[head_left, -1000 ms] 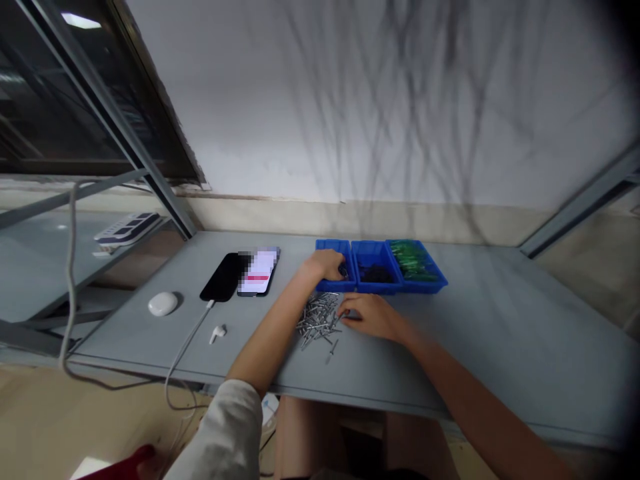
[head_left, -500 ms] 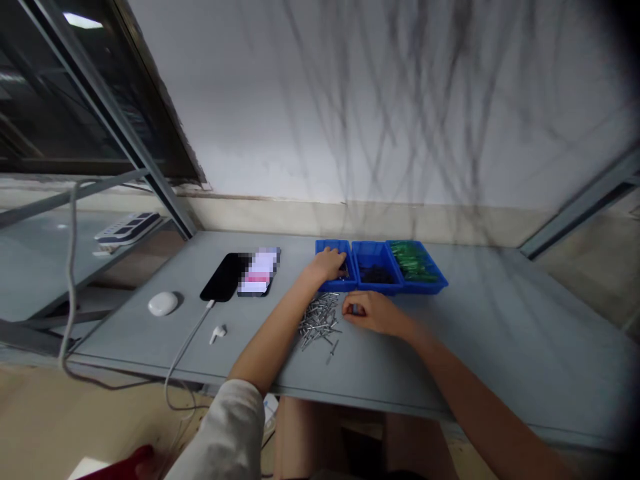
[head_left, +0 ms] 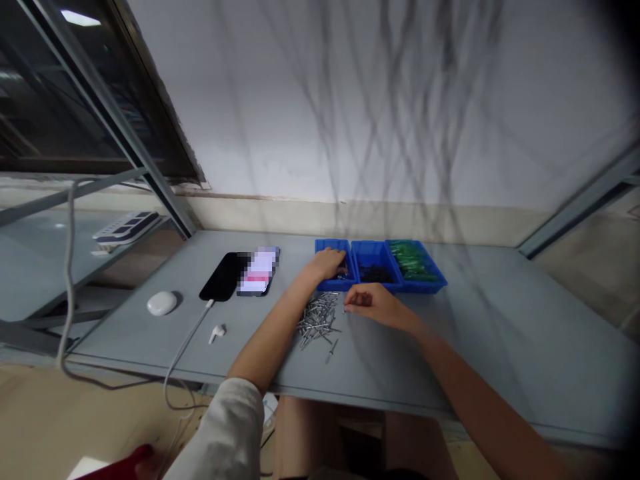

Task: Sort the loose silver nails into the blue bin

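My left hand (head_left: 329,263) reaches into the left blue bin (head_left: 334,244), its fingertips down among small parts; what they touch is hidden. My right hand (head_left: 369,303) is just in front of the bins, its fingers curled and pinched together. Something tiny seems to be at its fingertips, too small to name. Between my forearms lies a pile of silver rivets (head_left: 318,320), with a single rivet (head_left: 331,351) nearer the front edge. The middle blue bin (head_left: 370,251) holds dark parts (head_left: 375,274), and the right blue bin (head_left: 440,285) holds green parts (head_left: 412,260).
Left on the grey table (head_left: 295,370) are a black phone-like device (head_left: 220,277) with a cable (head_left: 187,340), a lit phone (head_left: 259,272), a white case (head_left: 162,303) and an earbud (head_left: 217,333). A power strip (head_left: 127,228) sits on the side table.
My right hand has lifted slightly towards the bins and its fingers have shifted. My left hand remains in the left bin with little movement.
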Demonstrator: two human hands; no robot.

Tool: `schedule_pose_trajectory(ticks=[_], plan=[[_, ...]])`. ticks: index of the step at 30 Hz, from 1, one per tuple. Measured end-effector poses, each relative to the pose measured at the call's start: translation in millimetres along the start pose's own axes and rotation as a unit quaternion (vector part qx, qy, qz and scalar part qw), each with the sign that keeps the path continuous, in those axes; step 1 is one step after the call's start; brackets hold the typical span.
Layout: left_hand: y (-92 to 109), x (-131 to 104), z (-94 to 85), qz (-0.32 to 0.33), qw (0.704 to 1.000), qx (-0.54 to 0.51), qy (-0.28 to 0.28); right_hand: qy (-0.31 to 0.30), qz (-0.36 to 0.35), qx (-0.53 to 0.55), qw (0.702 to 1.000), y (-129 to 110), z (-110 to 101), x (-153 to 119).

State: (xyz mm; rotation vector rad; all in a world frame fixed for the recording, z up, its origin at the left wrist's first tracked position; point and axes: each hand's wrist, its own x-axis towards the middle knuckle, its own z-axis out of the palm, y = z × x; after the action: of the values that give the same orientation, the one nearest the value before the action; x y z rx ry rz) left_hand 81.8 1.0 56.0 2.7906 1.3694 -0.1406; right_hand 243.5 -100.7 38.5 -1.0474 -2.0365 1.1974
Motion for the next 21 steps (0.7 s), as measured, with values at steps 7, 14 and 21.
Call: schedule_pose_trajectory(ticks=[7,14,21], plan=[[-1.9,1.9,5.2,-0.021,1.0,0.006,0.01,0.045,0.027,0.057,0.997,-5.1,-6.1,1.7],[-3.3,1.8,5.5,-0.016,1.0,0.004,0.018,0.201,-0.004,0.166,0.965,-6.0,-12.1,3.2],[-3.1,1.5,4.6,-0.015,1.0,0.012,0.024,0.281,0.003,0.224,0.933,-6.6,-16.5,4.1]])
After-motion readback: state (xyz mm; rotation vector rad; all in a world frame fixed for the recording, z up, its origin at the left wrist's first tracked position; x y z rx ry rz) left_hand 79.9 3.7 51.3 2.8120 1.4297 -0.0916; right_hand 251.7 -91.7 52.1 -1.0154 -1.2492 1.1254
